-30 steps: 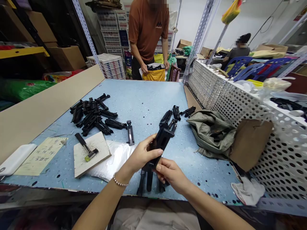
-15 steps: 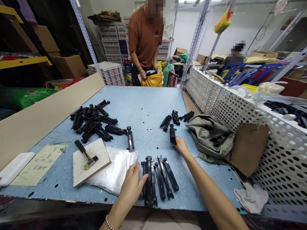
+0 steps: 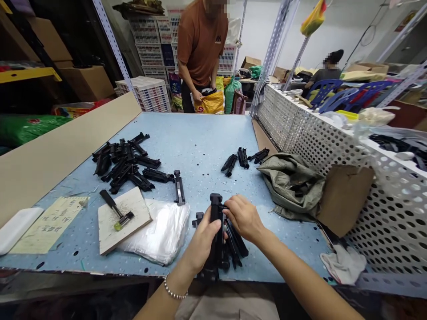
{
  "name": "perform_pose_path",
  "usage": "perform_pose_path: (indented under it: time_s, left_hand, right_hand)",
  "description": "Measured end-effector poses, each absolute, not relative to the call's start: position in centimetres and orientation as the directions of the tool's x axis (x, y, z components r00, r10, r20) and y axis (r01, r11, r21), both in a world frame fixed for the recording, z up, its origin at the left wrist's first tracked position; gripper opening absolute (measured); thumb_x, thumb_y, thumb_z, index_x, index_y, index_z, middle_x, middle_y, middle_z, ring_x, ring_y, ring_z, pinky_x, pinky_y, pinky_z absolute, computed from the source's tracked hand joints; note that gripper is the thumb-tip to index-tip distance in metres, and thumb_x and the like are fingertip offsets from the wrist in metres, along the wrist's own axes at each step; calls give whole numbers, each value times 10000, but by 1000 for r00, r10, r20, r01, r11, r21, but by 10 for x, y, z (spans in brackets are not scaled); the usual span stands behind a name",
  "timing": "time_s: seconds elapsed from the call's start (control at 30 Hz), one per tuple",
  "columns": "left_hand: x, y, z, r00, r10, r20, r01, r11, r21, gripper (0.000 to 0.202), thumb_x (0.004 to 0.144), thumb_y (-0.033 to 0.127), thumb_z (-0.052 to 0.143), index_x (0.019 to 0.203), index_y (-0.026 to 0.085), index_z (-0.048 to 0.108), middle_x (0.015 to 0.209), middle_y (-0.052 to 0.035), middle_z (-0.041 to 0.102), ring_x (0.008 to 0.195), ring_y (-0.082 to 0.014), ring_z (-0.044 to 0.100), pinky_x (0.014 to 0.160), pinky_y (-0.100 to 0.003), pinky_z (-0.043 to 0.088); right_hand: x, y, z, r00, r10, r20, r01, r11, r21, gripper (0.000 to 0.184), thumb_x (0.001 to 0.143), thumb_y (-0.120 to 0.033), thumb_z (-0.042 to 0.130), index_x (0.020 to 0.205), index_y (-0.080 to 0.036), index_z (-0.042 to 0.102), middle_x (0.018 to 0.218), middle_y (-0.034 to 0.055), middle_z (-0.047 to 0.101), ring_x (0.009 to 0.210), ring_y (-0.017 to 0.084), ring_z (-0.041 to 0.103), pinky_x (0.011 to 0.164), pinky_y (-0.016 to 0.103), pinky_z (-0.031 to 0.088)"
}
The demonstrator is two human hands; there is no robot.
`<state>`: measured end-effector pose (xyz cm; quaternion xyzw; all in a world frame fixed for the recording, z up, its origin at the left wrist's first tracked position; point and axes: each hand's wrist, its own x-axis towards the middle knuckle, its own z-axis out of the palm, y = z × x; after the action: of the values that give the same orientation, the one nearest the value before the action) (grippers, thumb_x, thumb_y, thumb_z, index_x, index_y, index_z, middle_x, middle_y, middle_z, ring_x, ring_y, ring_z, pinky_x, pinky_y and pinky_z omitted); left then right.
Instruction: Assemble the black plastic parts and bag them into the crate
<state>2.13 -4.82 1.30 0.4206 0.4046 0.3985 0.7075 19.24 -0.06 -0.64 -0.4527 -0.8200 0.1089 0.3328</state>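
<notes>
A long black plastic part [image 3: 216, 209] stands tilted up near the table's front edge, and my left hand [image 3: 200, 244] is wrapped round it. The fingers of my right hand [image 3: 243, 217] are closed at the upper right side of that part, touching it; their tips are partly hidden. Under and beside my hands lie several more long black parts [image 3: 237, 244], partly covered. Just left of my left hand shows the end of another black part [image 3: 198, 218]. A single black part [image 3: 179, 187] lies farther off, beyond clear plastic bags [image 3: 163, 231].
A pile of black parts [image 3: 123, 164] lies at the left, a smaller group [image 3: 243, 158] at the right. A hammer [image 3: 116, 211] rests on a white board [image 3: 143, 202]. Grey-green cloth [image 3: 290, 182] lies against a perforated panel [image 3: 300, 120]. A person [image 3: 202, 49] stands behind the table.
My right hand has come back toward me from the far group, bringing a black part to my left hand. My left hand has risen and now grips a part.
</notes>
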Motion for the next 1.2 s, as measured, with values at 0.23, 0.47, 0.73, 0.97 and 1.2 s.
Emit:
perform_pose_path:
  time_s: [0.23,0.47,0.73,0.97,1.2]
  left_hand:
    - [10,-32,5,100,965,-242,-211,259,943,608,798,463,585,1324,198,434,808,-12,622,687,-156,610,579,-235,491]
    - [-12,-29,-7,-102,977,-186,-92,176,980,544,823,493,525,1280,203,481,1040,-75,654,865,-197,673,714,-287,552]
    - [-40,-51,-80,-179,975,-129,487,202,850,530,884,323,413,1380,135,431,1354,-166,521,1302,-288,454,1091,-452,352]
    - [-18,-62,-91,-128,992,-18,455,75,887,528,912,325,379,1426,201,367,1466,-127,364,1387,-259,320,1128,-446,308]
    - [-2,-32,-40,-32,994,-109,-251,97,963,543,832,512,569,1285,215,528,1349,-120,532,1271,-264,484,1099,-425,352]
  right_hand:
    - [170,-24,-24,-386,884,263,504,441,-742,390,991,-446,267,829,-207,528,728,15,561,676,152,524,639,281,423]
    - [145,-64,-42,-476,862,175,529,439,-726,242,983,-356,343,889,-209,511,808,25,563,729,163,508,654,282,411]
    - [172,94,-38,3,995,95,669,69,-740,256,892,-263,509,1134,-211,573,1329,126,449,1248,281,388,1014,416,318]
    - [203,147,-39,131,988,77,508,0,-861,201,788,-211,597,989,-199,600,1287,134,511,1224,326,463,1024,504,326]
    - [190,30,-50,-88,995,-41,-283,-64,-957,327,892,-461,489,1154,-288,399,1135,61,639,980,223,669,893,461,496]
